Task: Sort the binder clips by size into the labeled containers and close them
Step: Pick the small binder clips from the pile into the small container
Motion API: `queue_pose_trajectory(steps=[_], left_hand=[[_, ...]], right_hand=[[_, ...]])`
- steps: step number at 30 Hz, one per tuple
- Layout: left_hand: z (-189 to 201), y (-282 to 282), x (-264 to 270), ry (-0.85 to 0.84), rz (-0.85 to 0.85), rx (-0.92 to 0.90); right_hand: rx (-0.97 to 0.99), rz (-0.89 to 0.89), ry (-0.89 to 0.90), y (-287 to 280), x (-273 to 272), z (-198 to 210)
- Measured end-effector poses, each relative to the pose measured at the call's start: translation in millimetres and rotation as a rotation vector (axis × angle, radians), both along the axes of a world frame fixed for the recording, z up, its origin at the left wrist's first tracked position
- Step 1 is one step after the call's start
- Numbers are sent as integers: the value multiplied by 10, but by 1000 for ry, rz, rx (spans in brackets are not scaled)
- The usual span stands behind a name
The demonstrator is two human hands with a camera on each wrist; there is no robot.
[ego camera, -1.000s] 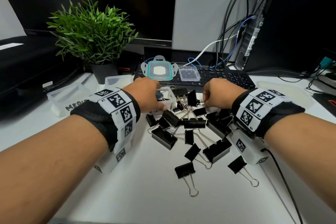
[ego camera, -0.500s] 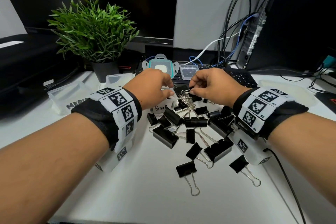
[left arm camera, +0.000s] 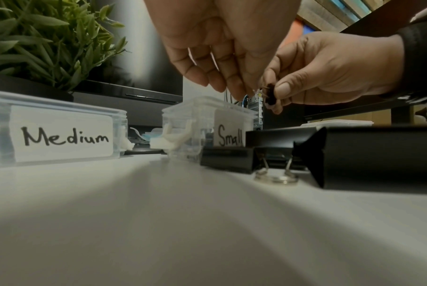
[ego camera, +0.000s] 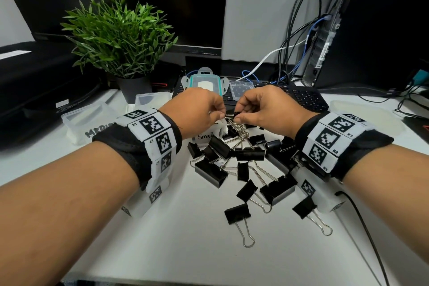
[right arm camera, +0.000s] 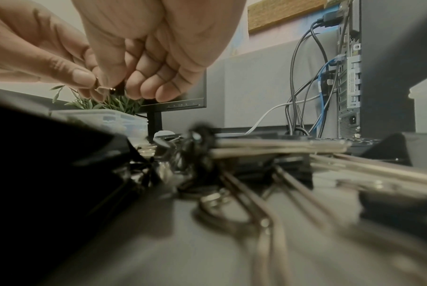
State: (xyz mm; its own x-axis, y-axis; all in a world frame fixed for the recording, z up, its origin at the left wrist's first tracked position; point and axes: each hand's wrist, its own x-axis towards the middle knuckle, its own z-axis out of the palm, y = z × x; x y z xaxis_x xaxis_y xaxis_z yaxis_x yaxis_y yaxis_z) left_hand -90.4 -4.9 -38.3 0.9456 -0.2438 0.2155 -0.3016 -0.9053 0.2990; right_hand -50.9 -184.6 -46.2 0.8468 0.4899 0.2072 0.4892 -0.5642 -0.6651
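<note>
1. A clear plastic container labelled "Medium" (left arm camera: pixel 60 131) sits towards the left edge of the white desk (ego camera: pixel 176 246), open-topped, in front of a green potted plant (ego camera: pixel 118 37).
2. A smaller clear plastic container labelled "Small" (left arm camera: pixel 207 123) stands just to its right, near the middle of the desk, with its label facing the near edge.
3. The left hand (ego camera: pixel 197 109) hangs above the Small container, its grip a pinch: thumb and fingertips close on the thin silver wire handle of a small black binder clip (left arm camera: pixel 271 94).
4. The right hand (ego camera: pixel 264 107) meets it from the other side, its thumb and forefinger pinching the same small clip by its black body; the other fingers are curled under.
5. A pile of black binder clips with silver wire handles (ego camera: pixel 250 165), of mixed sizes, lies on the desk below and right of the hands, spreading towards the near edge.
6. A teal-rimmed lid (ego camera: pixel 204 83) and a small clear lid (ego camera: pixel 241 88) rest on a black keyboard (ego camera: pixel 306 97) at the far edge.
</note>
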Motion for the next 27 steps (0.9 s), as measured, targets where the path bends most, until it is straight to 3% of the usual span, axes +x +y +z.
queue_pose_trajectory(steps=[6,10,16,22,27], left_hand=[[-14,116,78,-58,270,32],[-12,130,61,-1,343,119],[1,116,26,80,328,159],[-2,100,18,89,324,131],[-42,117,56,133,329,230]], right_hand=[[-126,-268,-203,-70,69,15],[-405,-388,-63,-119,140,34],[-657,-303,32,-122,112,14],[-685,-276,41,-153,146,-60],[-768,-273,49,-155,166,-83]])
